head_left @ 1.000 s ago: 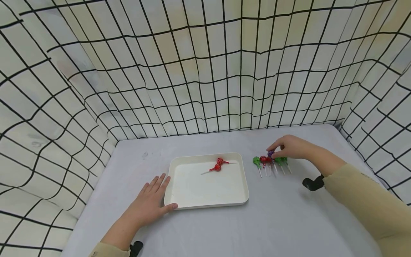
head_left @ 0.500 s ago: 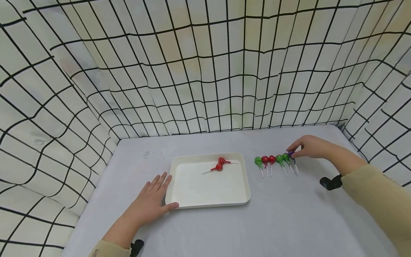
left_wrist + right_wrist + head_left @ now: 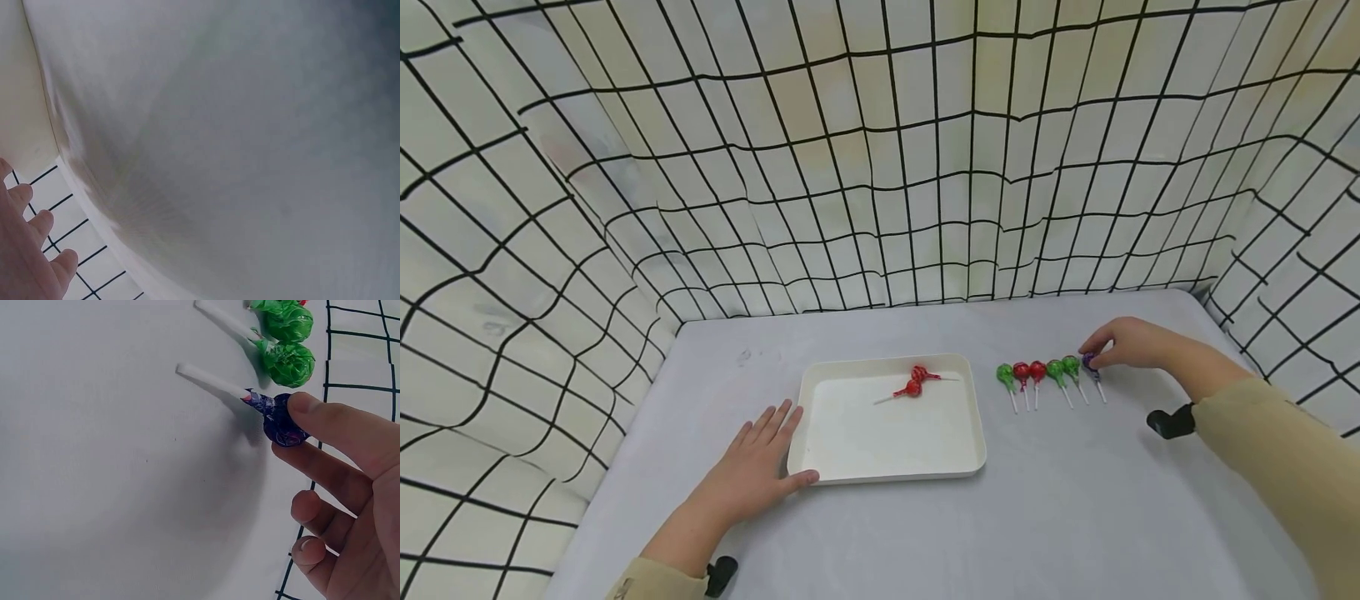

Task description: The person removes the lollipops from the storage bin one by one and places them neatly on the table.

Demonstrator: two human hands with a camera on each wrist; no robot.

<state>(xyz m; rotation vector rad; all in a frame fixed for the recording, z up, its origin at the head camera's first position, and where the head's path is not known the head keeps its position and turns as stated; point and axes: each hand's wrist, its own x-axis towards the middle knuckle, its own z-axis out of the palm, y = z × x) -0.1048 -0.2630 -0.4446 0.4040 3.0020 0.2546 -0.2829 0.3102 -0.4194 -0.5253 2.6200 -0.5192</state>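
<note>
Two red lollipops (image 3: 913, 388) are in the tray (image 3: 880, 450); six remain outside, toward its three o'clock: a row of five (image 3: 1037, 371), then the purple lollipop (image 3: 284, 428), pinched by the right hand's (image 3: 1138, 343) fingers. The left hand (image 3: 748, 471) lies spread at the tray's eight o'clock.

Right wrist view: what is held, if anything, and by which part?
The right hand pinches the purple lollipop by its wrapped head, not by its white stick.
</note>
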